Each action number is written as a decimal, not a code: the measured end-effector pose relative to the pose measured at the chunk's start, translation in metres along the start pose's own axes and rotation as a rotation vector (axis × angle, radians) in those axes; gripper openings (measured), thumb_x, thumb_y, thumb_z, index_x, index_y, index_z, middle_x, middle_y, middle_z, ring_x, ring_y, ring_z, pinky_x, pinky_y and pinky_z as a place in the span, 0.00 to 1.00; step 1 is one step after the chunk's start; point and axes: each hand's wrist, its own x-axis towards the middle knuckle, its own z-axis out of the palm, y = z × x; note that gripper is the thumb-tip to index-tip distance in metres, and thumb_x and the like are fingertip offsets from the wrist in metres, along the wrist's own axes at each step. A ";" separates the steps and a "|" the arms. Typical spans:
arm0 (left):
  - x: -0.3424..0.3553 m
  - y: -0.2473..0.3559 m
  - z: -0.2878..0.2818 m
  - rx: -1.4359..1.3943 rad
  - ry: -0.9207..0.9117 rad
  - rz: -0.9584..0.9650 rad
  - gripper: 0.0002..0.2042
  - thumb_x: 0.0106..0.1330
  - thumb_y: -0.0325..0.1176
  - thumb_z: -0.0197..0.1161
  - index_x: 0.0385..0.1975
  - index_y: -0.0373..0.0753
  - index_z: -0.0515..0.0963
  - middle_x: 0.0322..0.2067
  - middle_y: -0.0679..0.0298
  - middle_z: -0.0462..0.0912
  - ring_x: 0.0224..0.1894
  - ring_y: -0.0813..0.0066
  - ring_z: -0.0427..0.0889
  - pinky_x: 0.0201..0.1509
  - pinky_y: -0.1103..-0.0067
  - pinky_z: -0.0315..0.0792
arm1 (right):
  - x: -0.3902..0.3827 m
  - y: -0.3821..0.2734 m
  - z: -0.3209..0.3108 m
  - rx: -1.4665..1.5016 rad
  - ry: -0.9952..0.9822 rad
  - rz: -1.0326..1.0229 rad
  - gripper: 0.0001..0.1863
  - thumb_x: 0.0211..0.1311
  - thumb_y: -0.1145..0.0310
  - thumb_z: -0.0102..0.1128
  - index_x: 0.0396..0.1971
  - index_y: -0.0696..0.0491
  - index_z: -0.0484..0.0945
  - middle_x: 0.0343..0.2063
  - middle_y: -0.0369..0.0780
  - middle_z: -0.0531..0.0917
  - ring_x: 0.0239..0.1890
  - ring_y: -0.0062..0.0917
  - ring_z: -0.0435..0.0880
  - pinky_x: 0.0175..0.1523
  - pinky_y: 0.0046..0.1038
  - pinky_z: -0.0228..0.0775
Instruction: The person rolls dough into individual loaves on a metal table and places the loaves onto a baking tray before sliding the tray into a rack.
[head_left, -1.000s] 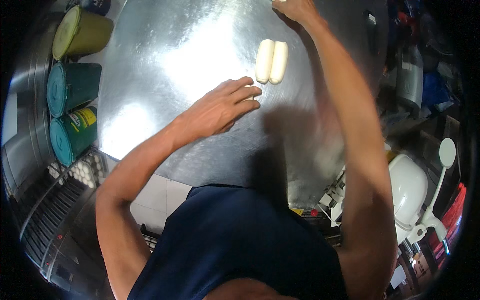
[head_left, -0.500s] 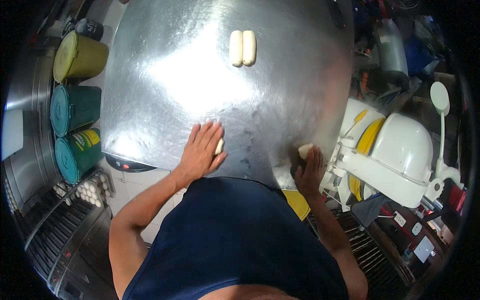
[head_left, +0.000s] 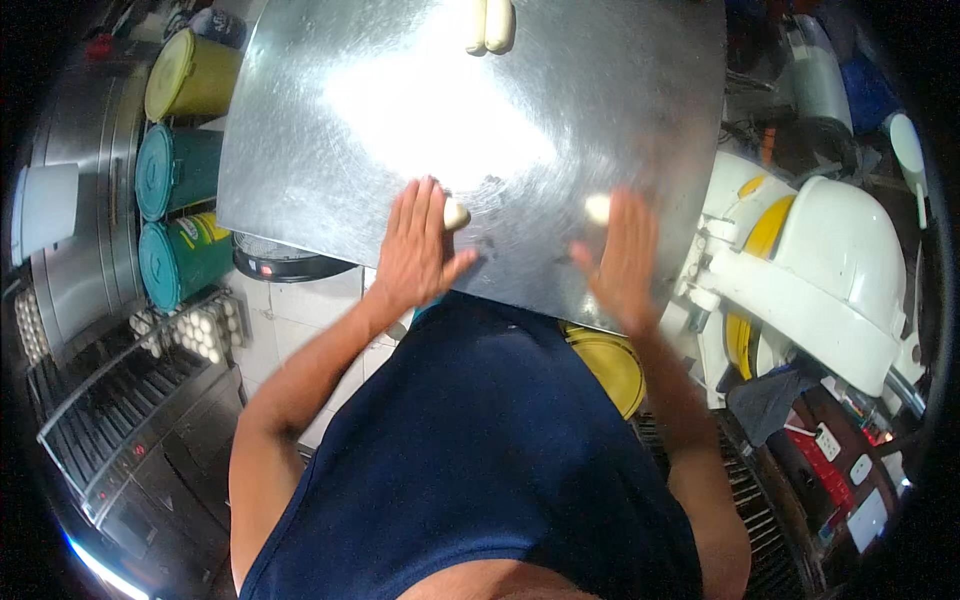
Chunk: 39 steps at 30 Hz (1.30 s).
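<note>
My left hand (head_left: 415, 245) lies flat and palm down on a steel table (head_left: 300, 190), fingers stretched forward, thumb out. A pale dough piece (head_left: 455, 213) sticks out past its index finger; the rest of it is hidden under the hand. To the right my right hand (head_left: 625, 255), slightly blurred, is also stretched flat with the thumb apart. Another pale dough piece (head_left: 598, 208) shows at the left side of its fingers, partly covered. Two dough rolls (head_left: 490, 25) rest side by side at the far edge of the view.
A white mixer (head_left: 840, 270) stands right of the table. On the left are a yellow bucket (head_left: 195, 75), a teal bucket (head_left: 180, 170) and a green bucket (head_left: 185, 260), with stacked eggs (head_left: 205, 335) nearer. A yellow round lid (head_left: 610, 370) sits below the table's near edge.
Both hands have moved forward over the table, and more of the dough beside the left hand shows. The view has shifted, so the two rolls now stand higher in it.
</note>
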 end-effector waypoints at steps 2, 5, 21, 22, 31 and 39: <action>-0.019 0.022 -0.003 -0.104 0.082 -0.092 0.46 0.71 0.65 0.52 0.70 0.23 0.59 0.72 0.35 0.57 0.76 0.36 0.53 0.78 0.47 0.45 | -0.025 -0.006 0.005 -0.016 0.035 -0.047 0.51 0.70 0.32 0.45 0.74 0.63 0.57 0.74 0.56 0.59 0.78 0.53 0.53 0.79 0.57 0.36; 0.044 0.003 0.008 0.082 0.083 -0.208 0.46 0.71 0.65 0.52 0.70 0.24 0.59 0.73 0.36 0.56 0.77 0.37 0.52 0.78 0.45 0.43 | -0.011 0.004 0.010 -0.157 0.029 -0.035 0.49 0.71 0.34 0.46 0.73 0.64 0.58 0.74 0.56 0.59 0.78 0.51 0.53 0.79 0.55 0.38; 0.058 -0.038 -0.059 -0.646 0.175 -0.167 0.25 0.56 0.36 0.73 0.55 0.41 0.82 0.52 0.49 0.82 0.49 0.50 0.85 0.54 0.66 0.78 | 0.020 0.004 -0.053 0.413 0.287 0.216 0.31 0.60 0.63 0.70 0.64 0.52 0.75 0.54 0.50 0.81 0.53 0.49 0.82 0.60 0.42 0.75; 0.053 -0.043 -0.055 -0.651 0.168 -0.158 0.25 0.56 0.36 0.73 0.55 0.41 0.82 0.52 0.49 0.82 0.49 0.50 0.85 0.54 0.66 0.78 | 0.014 0.003 -0.045 0.408 0.289 0.226 0.31 0.60 0.63 0.70 0.64 0.52 0.75 0.54 0.50 0.81 0.53 0.49 0.82 0.60 0.42 0.75; 0.099 -0.048 -0.041 0.097 0.379 0.189 0.30 0.69 0.57 0.61 0.65 0.45 0.72 0.55 0.59 0.78 0.61 0.66 0.74 0.65 0.56 0.62 | 0.080 -0.008 -0.043 -0.041 0.524 0.052 0.34 0.66 0.42 0.61 0.62 0.50 0.75 0.44 0.44 0.82 0.51 0.39 0.78 0.57 0.44 0.66; 0.119 -0.037 -0.002 0.065 0.130 0.231 0.32 0.71 0.67 0.51 0.63 0.48 0.74 0.60 0.55 0.74 0.65 0.56 0.70 0.70 0.51 0.58 | 0.098 0.001 0.005 -0.090 0.158 0.136 0.36 0.67 0.36 0.55 0.61 0.52 0.78 0.54 0.45 0.83 0.58 0.41 0.77 0.64 0.44 0.64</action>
